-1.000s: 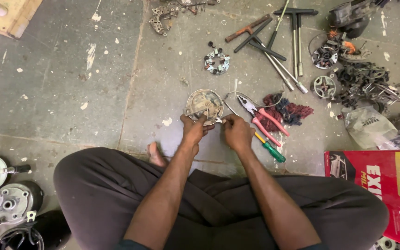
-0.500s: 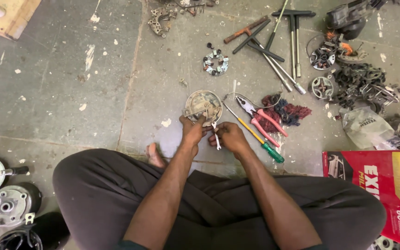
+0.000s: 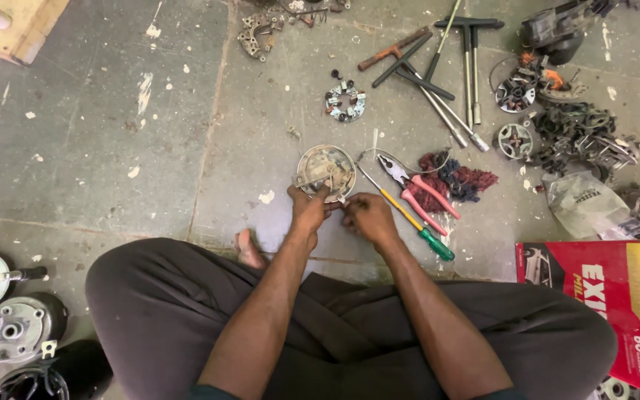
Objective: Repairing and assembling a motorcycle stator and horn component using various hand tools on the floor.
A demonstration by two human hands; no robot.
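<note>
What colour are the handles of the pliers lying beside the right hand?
Pink, on the pliers just past the right hand; clearest in the head view.

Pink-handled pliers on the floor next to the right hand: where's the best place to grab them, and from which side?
Best guess: grip the pliers by the two pink handles, which splay toward the person, near the right hand. Come from above on that side; the metal nose points away toward the wire, and the screwdriver lies close along their left.
</note>
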